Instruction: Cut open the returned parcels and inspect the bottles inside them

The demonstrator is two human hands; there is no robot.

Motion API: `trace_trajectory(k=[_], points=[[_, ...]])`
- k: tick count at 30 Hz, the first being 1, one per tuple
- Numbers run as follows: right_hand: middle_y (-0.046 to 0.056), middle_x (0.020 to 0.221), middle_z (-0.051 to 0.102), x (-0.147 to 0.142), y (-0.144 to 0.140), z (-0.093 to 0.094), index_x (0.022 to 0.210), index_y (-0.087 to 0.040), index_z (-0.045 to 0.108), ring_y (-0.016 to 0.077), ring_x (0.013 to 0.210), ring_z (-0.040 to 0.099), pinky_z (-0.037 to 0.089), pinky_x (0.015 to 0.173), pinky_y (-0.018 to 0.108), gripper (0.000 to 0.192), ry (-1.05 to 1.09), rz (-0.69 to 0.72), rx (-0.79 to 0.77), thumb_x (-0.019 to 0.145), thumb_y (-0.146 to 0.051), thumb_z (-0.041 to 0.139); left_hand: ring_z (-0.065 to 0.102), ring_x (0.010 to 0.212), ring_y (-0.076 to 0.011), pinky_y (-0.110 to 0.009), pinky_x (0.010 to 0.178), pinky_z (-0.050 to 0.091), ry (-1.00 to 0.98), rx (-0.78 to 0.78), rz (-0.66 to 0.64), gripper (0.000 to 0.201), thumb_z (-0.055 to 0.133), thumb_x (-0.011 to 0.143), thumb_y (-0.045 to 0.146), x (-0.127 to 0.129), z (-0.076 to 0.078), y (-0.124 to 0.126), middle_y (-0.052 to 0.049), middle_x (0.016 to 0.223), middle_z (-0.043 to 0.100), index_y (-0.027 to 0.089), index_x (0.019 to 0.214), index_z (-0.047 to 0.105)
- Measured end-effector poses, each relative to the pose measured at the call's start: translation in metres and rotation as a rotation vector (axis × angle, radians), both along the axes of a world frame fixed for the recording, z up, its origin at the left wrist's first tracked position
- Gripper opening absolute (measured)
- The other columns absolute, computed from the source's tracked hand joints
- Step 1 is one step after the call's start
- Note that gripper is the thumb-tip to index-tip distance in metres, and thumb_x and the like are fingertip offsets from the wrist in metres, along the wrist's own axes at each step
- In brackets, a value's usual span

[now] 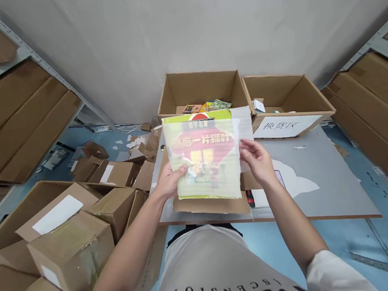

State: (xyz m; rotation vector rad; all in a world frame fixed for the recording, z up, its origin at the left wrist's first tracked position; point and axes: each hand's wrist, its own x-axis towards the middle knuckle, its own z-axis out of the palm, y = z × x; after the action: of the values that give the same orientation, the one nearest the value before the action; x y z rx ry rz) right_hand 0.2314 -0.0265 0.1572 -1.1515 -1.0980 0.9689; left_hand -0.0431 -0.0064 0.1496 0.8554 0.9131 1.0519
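Left hand (172, 180) and right hand (257, 160) pinch the bagged book (203, 158) by its edges above the table (329, 184); sealing the bag likely follows.

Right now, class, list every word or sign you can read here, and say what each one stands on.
"后一片绑叶" roughly: large red title on the green book in a clear sleeve, held by the left hand and right hand; first character hidden, last two blurred.
"换货区": white paper sign on the right open carton.
"ASCENSION": shirt, seen upside down; larger letters below cut off.
Small banner on the book: too blurred.
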Motion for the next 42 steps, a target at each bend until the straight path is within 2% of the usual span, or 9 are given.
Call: trace_trajectory(k=[3,6,13,19,24,29,34,38,42], points=[[0.004,0.099,0.070,-0.019,0.008,0.001,0.106,-0.025,0.064,0.0206,0.087,0.066,0.055,0.075,0.036,0.037,0.157,0.204,-0.144,0.075,-0.044,0.066,0.066,0.069,-0.0191,-0.030,0.063,0.053,-0.006,0.020,-0.042,0.048,0.081,0.061,0.038,-0.003,-0.003,0.003,-0.006,0.085,0.071,0.014,0.098,0.062],[0.004,0.097,0.071,-0.035,0.001,-0.009,0.104,-0.023,0.065,0.0231,0.092,0.065,0.053,0.080,0.038,0.041,0.150,0.267,-0.206,0.067,-0.036,0.074,0.065,0.068,-0.0176,-0.030,0.063,0.052,-0.021,0.010,-0.080,0.048,0.081,0.061,0.039,-0.002,-0.010,0.009,-0.006,0.084,0.070,0.013,0.097,0.062],[0.003,0.103,0.070,-0.057,-0.013,-0.030,0.107,-0.023,0.063,0.0237,0.099,0.062,0.051,0.086,0.038,0.052,0.136,0.121,-0.231,0.058,-0.022,0.078,0.065,0.077,-0.0193,-0.029,0.068,0.051,0.059,0.051,-0.087,0.050,0.074,0.066,0.049,-0.004,-0.034,0.018,-0.007,0.087,0.070,0.014,0.100,0.061],[0.004,0.104,0.070,-0.043,-0.027,-0.038,0.108,-0.022,0.061,0.0224,0.093,0.065,0.053,0.081,0.037,0.049,0.247,0.116,-0.292,0.064,-0.038,0.076,0.056,0.056,-0.0146,-0.021,0.046,0.042,0.350,0.157,-0.221,0.037,0.066,0.071,0.050,-0.040,-0.040,0.026,-0.004,0.065,0.064,0.013,0.072,0.064],[0.005,0.105,0.070,-0.011,-0.046,-0.041,0.107,-0.021,0.061,0.0226,0.084,0.068,0.054,0.074,0.036,0.048,0.210,0.035,-0.314,0.065,-0.042,0.076,0.058,0.066,-0.0174,-0.023,0.054,0.046,0.657,0.283,0.097,0.026,0.061,0.070,0.036,-0.100,-0.045,0.065,-0.004,0.070,0.064,0.012,0.078,0.065],[0.006,0.101,0.071,-0.002,-0.061,-0.052,0.113,-0.023,0.056,0.0224,0.079,0.069,0.055,0.070,0.036,0.055,0.336,-0.128,-0.285,0.065,-0.042,0.077,0.063,0.090,-0.0216,-0.032,0.077,0.052,0.673,0.147,0.562,0.044,0.046,0.066,0.017,-0.143,-0.082,0.081,-0.011,0.101,0.066,0.009,0.108,0.057],[0.003,0.100,0.072,-0.010,-0.060,-0.066,0.108,-0.026,0.055,0.0217,0.082,0.069,0.056,0.073,0.037,0.051,0.439,-0.203,-0.260,0.065,-0.043,0.077,0.059,0.109,-0.0215,-0.035,0.093,0.048,0.676,0.130,0.626,0.065,0.048,0.067,0.012,-0.158,-0.107,0.073,-0.017,0.127,0.055,0.008,0.132,0.037],[0.002,0.100,0.072,-0.014,-0.052,-0.068,0.105,-0.027,0.056,0.0219,0.088,0.068,0.055,0.075,0.037,0.046,0.432,-0.180,-0.226,0.067,-0.045,0.075,0.043,0.128,-0.0274,-0.043,0.106,0.035,0.863,0.085,0.698,0.074,0.051,0.077,0.021,-0.175,-0.095,0.070,-0.023,0.140,0.041,0.003,0.141,0.018],[0.003,0.102,0.071,-0.017,-0.044,-0.065,0.104,-0.027,0.056,0.0229,0.092,0.068,0.055,0.075,0.038,0.047,0.401,-0.145,-0.214,0.067,-0.049,0.074,-0.008,0.141,-0.0390,-0.060,0.111,0.003,1.096,0.045,0.685,0.095,0.058,0.080,0.042,-0.171,-0.065,0.061,-0.026,0.153,-0.002,-0.001,0.145,0.004]])
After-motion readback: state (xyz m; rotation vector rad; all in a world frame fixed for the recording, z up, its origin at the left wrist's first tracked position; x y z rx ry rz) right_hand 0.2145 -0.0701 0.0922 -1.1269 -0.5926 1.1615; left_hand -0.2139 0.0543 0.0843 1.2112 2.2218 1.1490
